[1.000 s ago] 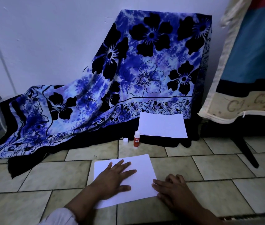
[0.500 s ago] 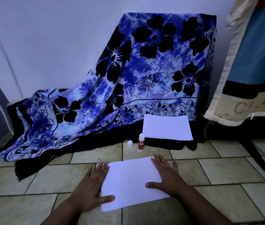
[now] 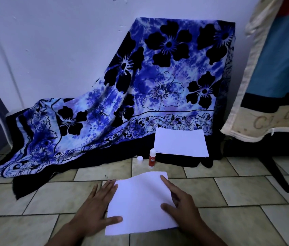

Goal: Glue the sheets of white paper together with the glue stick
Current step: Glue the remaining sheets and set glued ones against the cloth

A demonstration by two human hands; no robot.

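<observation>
Since half a second ago the far edge of the white sheet has risen into a wave, low in the frame's centre on the tiled floor. The left hand lies flat and spread at its left edge, thumb on the paper. The right hand presses open on its right side. Above stand the uncapped glue stick, its cap, and a paper stack on the blue flowered cloth.

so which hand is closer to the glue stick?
Right. The right hand lies on the near sheet's right side, fingertips reaching toward the glue stick; the left hand sits off its left edge, farther away.
</observation>
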